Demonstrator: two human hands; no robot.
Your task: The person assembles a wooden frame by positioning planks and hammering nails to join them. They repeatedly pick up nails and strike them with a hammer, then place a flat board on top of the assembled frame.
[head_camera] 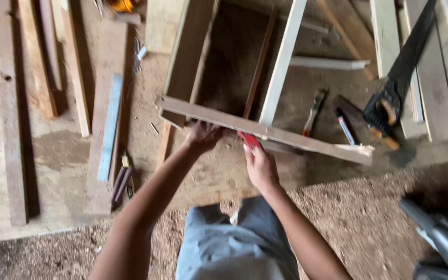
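Plainly, the left hand (203,136) grips the pale wooden front rail (265,130) of the open box frame (193,57) to steady it, while the right hand (259,165) pinches a small red pencil-like marker (248,140) against that rail on the sawdust-strewn desk (63,150)

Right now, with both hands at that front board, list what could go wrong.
1. The front board has a splintered right end; sliding a hand along it could mean splinters.
2. The right hand holds a small red object tight against the board, with the left hand close by; a slip might catch fingers.
3. The handsaw and chisel lie loose beside the wooden frame, and could be knocked.
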